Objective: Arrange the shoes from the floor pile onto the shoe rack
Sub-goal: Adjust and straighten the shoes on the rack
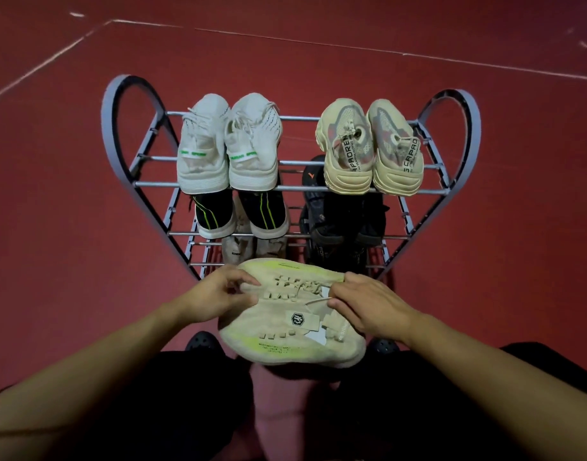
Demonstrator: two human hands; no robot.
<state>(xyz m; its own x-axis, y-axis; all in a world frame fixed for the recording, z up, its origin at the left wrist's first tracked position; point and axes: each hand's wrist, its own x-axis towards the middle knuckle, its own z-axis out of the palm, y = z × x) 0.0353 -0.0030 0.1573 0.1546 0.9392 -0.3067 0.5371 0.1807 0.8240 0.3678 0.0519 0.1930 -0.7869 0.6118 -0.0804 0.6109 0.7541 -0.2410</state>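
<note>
Beige shoes (292, 314) with yellow-green edges — a pair pressed together, held low in front of the shoe rack (125, 128), above the red floor (69, 211). Gripped on both sides: left hand (219, 294) closed on the left edge, fingers curled at the laces; right hand (368, 304) closed on the right edge. Behind, on the top shelf — white sneakers (229, 144) at left, cream sneakers (371, 148) at right, heels toward the camera. Below them, black shoes with green stripes (242, 211) and dark shoes (342, 214). Lowest shelf partly hidden.
</note>
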